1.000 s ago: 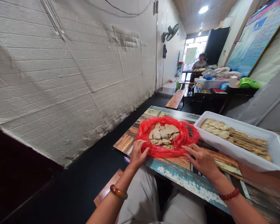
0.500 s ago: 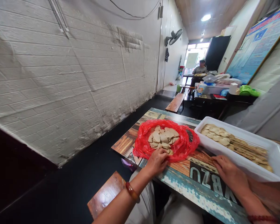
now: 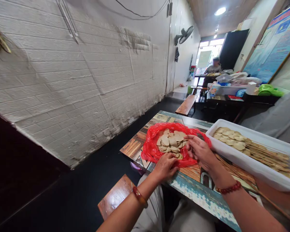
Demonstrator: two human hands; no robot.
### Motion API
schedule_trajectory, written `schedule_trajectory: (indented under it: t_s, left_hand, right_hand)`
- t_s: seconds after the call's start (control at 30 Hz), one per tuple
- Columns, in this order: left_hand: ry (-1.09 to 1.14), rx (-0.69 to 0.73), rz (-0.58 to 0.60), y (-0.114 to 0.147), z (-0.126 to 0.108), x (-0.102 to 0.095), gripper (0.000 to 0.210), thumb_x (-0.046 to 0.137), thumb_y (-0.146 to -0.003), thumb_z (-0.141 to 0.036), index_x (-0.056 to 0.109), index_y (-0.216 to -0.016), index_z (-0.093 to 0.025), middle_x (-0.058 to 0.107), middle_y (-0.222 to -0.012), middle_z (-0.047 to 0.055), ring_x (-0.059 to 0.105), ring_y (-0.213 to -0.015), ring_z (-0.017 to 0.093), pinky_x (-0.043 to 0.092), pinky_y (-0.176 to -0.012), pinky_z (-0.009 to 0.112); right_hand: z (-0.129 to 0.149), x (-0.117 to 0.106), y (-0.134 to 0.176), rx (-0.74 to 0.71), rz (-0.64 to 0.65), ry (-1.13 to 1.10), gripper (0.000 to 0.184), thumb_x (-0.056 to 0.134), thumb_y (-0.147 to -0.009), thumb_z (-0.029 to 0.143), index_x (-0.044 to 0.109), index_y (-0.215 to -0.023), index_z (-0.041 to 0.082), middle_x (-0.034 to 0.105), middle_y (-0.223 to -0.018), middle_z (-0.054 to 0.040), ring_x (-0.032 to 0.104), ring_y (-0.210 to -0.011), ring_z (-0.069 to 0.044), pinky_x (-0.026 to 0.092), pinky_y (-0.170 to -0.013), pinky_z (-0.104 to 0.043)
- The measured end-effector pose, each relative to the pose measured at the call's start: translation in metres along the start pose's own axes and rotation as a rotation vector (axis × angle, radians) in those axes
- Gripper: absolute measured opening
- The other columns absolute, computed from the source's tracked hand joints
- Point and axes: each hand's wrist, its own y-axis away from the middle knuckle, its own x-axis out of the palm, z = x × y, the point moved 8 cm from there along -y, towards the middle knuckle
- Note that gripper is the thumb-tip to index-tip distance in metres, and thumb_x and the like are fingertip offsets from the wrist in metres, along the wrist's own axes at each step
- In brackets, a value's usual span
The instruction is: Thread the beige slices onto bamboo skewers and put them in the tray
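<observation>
The right hand point(image 3: 199, 150), fingers spread apart, is hovering just right of the pale round slices point(image 3: 170, 141) lying in the red plastic bag point(image 3: 151, 149), nearer them than the left hand point(image 3: 166, 166), whose loosely curled fingers are resting on the bag's near edge.

red bag point(image 3: 151, 149), tan slices point(image 3: 170, 141), white tray point(image 3: 250, 160)

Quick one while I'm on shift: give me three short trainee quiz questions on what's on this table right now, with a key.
1. True or false: the left hand rests at the near edge of the red bag.
2. What fills the bag?
3. The skewers lie in: A) a white tray B) a green bowl C) the bag.

Key: 1 true. 2 flat tan slices. 3 A. The right hand is over the bag's right side.
</observation>
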Motion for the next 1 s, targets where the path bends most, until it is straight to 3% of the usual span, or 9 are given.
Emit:
schedule_trajectory:
  t_s: [0.1, 0.27, 0.37, 0.5, 0.63, 0.7, 0.8, 1.0]
  left_hand:
    - [0.03, -0.012, -0.003, 0.0, -0.001, -0.001, 0.023, 0.06, -0.074, -0.022, 0.062, -0.097, -0.019, 0.058, -0.107, 0.009, 0.052, -0.097, 0.022, 0.043, -0.085, 0.037]
    - [0.223, -0.073, -0.104, 0.001, 0.003, -0.009, 0.019, 0.055, -0.077, -0.018, 0.064, -0.094, -0.018, 0.061, -0.102, 0.009, 0.055, -0.094, 0.019, 0.044, -0.084, 0.034]
    - [0.334, -0.18, -0.249, -0.001, 0.02, -0.023, 0.016, 0.052, -0.081, -0.02, 0.064, -0.091, -0.018, 0.063, -0.093, 0.007, 0.058, -0.088, 0.017, 0.046, -0.079, 0.031]
    - [0.236, -0.287, -0.385, -0.019, 0.053, -0.055, 0.017, 0.049, -0.082, -0.023, 0.064, -0.087, -0.018, 0.064, -0.087, 0.006, 0.059, -0.08, 0.016, 0.047, -0.072, 0.029]
    - [-0.009, -0.165, -0.229, -0.063, 0.072, -0.065, 0.023, 0.049, -0.08, -0.015, 0.065, -0.097, -0.018, 0.063, -0.103, 0.008, 0.057, -0.098, 0.018, 0.045, -0.085, 0.033]
    - [-0.134, -0.099, -0.11, -0.08, 0.078, -0.058, 0.031, 0.049, -0.077, -0.01, 0.064, -0.102, -0.018, 0.062, -0.111, 0.009, 0.054, -0.106, 0.02, 0.041, -0.094, 0.036]
    - [-0.216, -0.059, 0.041, -0.093, 0.087, -0.044, 0.03, 0.048, -0.079, -0.012, 0.065, -0.103, -0.019, 0.064, -0.109, 0.009, 0.057, -0.102, 0.021, 0.042, -0.091, 0.037]
    - [-0.228, -0.075, 0.065, -0.093, 0.09, -0.048, 0.023, 0.047, -0.082, -0.018, 0.067, -0.093, -0.018, 0.067, -0.092, 0.008, 0.06, -0.085, 0.019, 0.045, -0.077, 0.032]
  right_hand:
    - [-0.029, 0.007, -0.011, 0.067, -0.044, -0.085, 0.023, 0.055, -0.072, 0.037, 0.049, -0.089, 0.021, 0.054, -0.066, 0.0052, 0.051, -0.044, -0.007, 0.028, -0.033, -0.016]
    - [-0.08, -0.014, -0.024, 0.077, -0.133, -0.048, 0.013, 0.05, -0.071, 0.032, 0.05, -0.076, 0.019, 0.052, -0.062, 0.0048, 0.049, -0.047, -0.008, 0.032, -0.038, -0.017]
    - [-0.093, -0.028, -0.027, 0.047, -0.167, 0.0, 0.015, 0.052, -0.071, 0.033, 0.054, -0.073, 0.018, 0.051, -0.058, 0.0054, 0.044, -0.046, -0.007, 0.031, -0.04, -0.018]
    - [-0.09, -0.035, -0.028, 0.011, -0.193, 0.027, 0.018, 0.054, -0.072, 0.033, 0.059, -0.073, 0.016, 0.046, -0.052, 0.0068, 0.036, -0.043, -0.006, 0.026, -0.041, -0.018]
    - [-0.082, -0.035, -0.029, -0.014, -0.197, 0.022, 0.021, 0.052, -0.073, 0.034, 0.061, -0.074, 0.015, 0.043, -0.05, 0.007, 0.033, -0.042, -0.006, 0.022, -0.041, -0.019]
    - [-0.08, -0.035, -0.03, -0.024, -0.195, 0.024, 0.021, 0.051, -0.072, 0.034, 0.061, -0.073, 0.015, 0.043, -0.05, 0.0067, 0.033, -0.042, -0.006, 0.022, -0.041, -0.02]
    - [-0.079, -0.036, -0.032, -0.036, -0.194, 0.03, 0.022, 0.049, -0.072, 0.034, 0.061, -0.072, 0.015, 0.044, -0.049, 0.0064, 0.034, -0.042, -0.007, 0.023, -0.041, -0.02]
    - [-0.08, -0.037, -0.034, -0.05, -0.191, 0.038, 0.023, 0.048, -0.073, 0.034, 0.061, -0.071, 0.015, 0.045, -0.05, 0.0066, 0.036, -0.043, -0.007, 0.027, -0.043, -0.02]
